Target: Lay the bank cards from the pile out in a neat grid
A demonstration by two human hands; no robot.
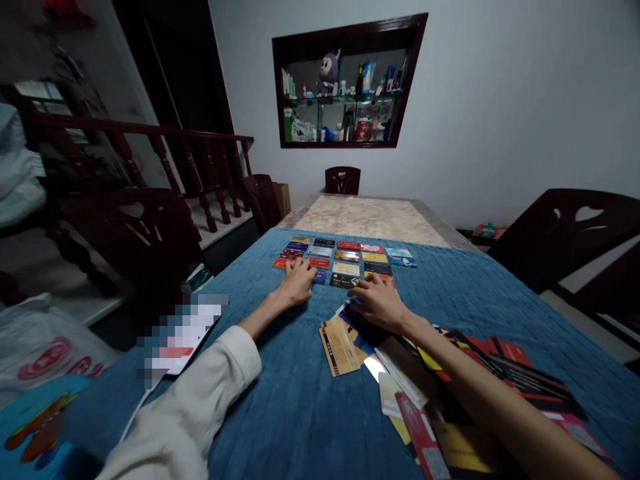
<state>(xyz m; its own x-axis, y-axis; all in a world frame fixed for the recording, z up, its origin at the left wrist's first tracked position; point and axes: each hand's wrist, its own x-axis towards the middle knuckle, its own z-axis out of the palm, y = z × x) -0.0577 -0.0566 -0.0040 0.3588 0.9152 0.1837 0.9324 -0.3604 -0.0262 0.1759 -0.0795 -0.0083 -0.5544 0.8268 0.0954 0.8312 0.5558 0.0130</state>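
Note:
My left hand (298,280) rests on the laid-out cards, fingers bent and apart, the tips at a red card (320,263) and beside a blue card (320,276). My right hand (381,303) is at the near right of the rows, palm down with fingers apart. Its fingertips reach the edge of a black card (344,280) and partly hide a card below a dark one (379,268). Neither hand shows a card lifted off the cloth. Below my right hand lie a tan card (340,347) and a loose heap of overlapping cards (407,370).
A blue cloth (280,400) covers the near table; a patterned tabletop (365,217) shows beyond. On the left lies a blurred-out device (187,337) with a white cable (134,417). Dark wooden chairs (575,233) stand around. A wall niche (350,87) holds bottles and a plush toy.

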